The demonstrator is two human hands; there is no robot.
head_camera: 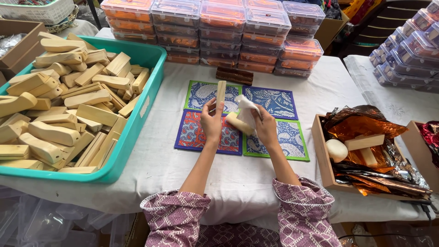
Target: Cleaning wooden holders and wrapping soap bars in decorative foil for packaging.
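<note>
My left hand holds a pale wooden block upright by its lower end, over a patchwork of printed cloth mats on the white table. My right hand grips a white cloth wrapped against a second, rounded wooden piece that lies just right of the left hand. Both hands are close together above the red-and-blue mat.
A teal plastic tub piled with several wooden blocks fills the left. Stacked clear lidded boxes line the back. A wooden tray at right holds crinkled foil, a wooden block and a round white lump. A dark carved block lies behind the mats.
</note>
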